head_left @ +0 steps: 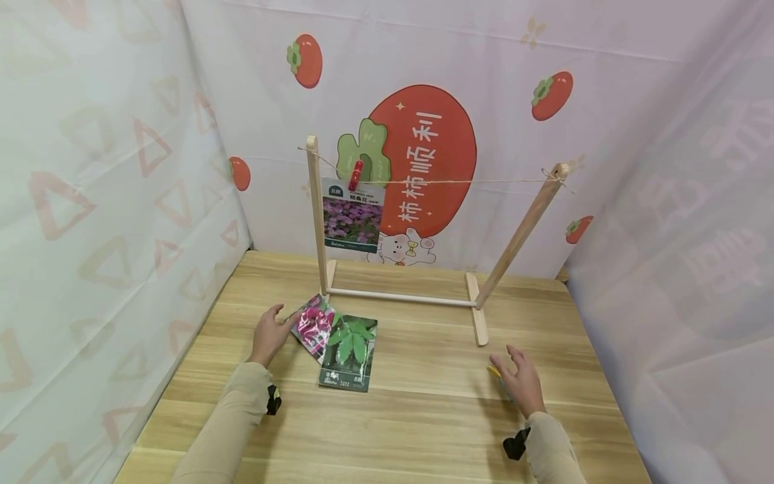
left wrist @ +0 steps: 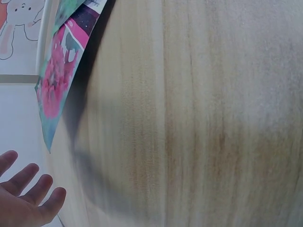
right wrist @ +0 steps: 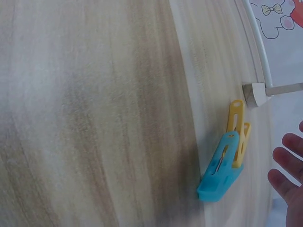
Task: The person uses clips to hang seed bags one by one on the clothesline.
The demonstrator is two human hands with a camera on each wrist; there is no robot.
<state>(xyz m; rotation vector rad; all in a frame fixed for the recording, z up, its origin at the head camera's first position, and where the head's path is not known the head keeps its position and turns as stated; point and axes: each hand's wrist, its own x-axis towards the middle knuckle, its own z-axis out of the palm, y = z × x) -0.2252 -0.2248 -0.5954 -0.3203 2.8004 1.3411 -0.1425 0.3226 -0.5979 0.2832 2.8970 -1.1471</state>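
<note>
My left hand [head_left: 270,334] is beside a seed packet with pink flowers [head_left: 314,324], its fingers loosely spread. In the left wrist view the fingers [left wrist: 35,189] show apart from the packet; the thumb is out of that view. A green-leaf seed packet [head_left: 349,353] overlaps the pink one on the table. My right hand [head_left: 520,381] hovers, fingers relaxed, by a yellow clothespin [right wrist: 236,116] and a blue clothespin [right wrist: 218,165], which lie together on the table. In the head view this hand mostly hides both clothespins.
Behind the packets stands a wooden frame [head_left: 521,235] with a string [head_left: 447,181] tied between its posts. A red clothespin [head_left: 355,175] holds a purple-flower seed packet [head_left: 353,218] at the string's left. Printed cloth walls [head_left: 393,60] surround the wooden table [head_left: 423,417].
</note>
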